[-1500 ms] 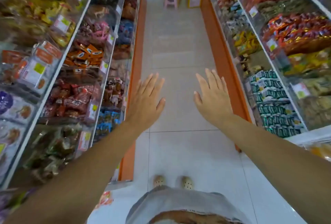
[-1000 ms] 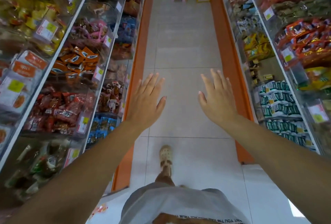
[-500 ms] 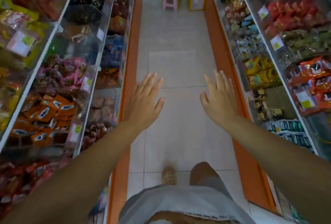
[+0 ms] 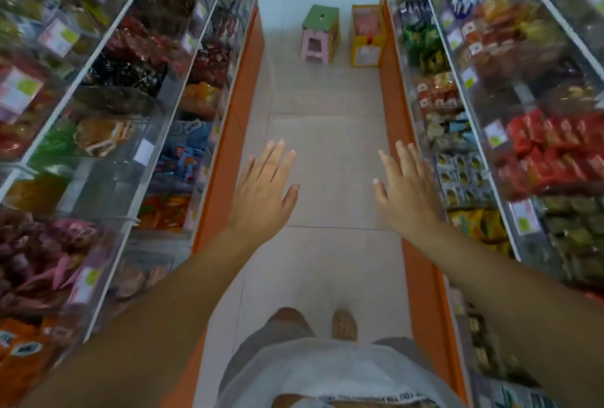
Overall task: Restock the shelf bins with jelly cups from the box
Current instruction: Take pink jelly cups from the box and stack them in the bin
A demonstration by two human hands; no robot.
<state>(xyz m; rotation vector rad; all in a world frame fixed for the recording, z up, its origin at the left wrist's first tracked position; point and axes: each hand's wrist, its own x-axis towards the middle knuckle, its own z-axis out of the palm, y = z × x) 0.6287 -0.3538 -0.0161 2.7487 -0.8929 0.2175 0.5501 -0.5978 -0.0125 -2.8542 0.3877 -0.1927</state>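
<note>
Two empty hands, left hand (image 4: 264,193) and right hand (image 4: 407,193), raised forward, fingers (image 4: 273,156) straight, spread wide. Yellow box (image 4: 367,37) far ahead on floor (image 4: 327,97), beside stool (image 4: 318,35). Approach step, seemingly; next: close gap, reach in.

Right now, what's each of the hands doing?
Left hand: open, fingers straight, holding nothing.
Right hand: open, fingers straight, holding nothing.

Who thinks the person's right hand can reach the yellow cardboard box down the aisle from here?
Probably not: the open, empty right hand hovers far short of the yellow cardboard box, which stands beside the pink-and-green plastic stool. Bare floor tiles lie between, so stepping closer should help.
</note>
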